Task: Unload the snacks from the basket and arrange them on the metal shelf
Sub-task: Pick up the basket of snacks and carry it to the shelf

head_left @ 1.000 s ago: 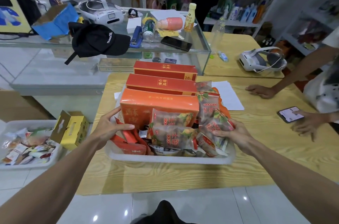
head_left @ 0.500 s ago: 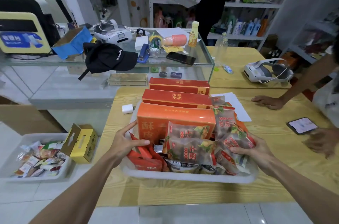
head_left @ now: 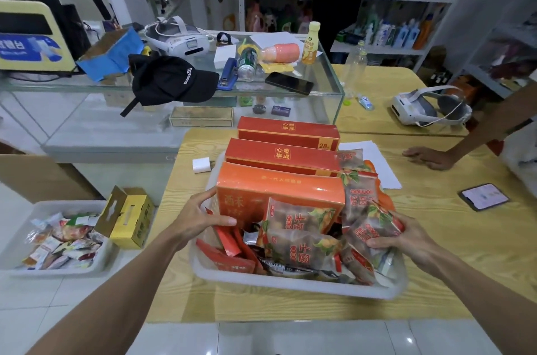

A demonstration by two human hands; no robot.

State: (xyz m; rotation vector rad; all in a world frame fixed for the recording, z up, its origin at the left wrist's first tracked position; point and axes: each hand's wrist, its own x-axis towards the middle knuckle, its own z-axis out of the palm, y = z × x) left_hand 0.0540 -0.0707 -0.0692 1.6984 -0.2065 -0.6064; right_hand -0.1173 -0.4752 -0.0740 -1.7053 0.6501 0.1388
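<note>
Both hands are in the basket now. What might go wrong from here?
The left hand grips only one end of the orange box, and snack bags lean on its front; lifting may tip it and spill them. The right hand holds the rightmost bag from a loose pile, so neighbours might slide out. The basket sits near the table front edge; tugging may shift it.

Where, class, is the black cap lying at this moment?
In the head view, the black cap lies upper left on the glass counter, between the blue box and the blue stapler.
</note>
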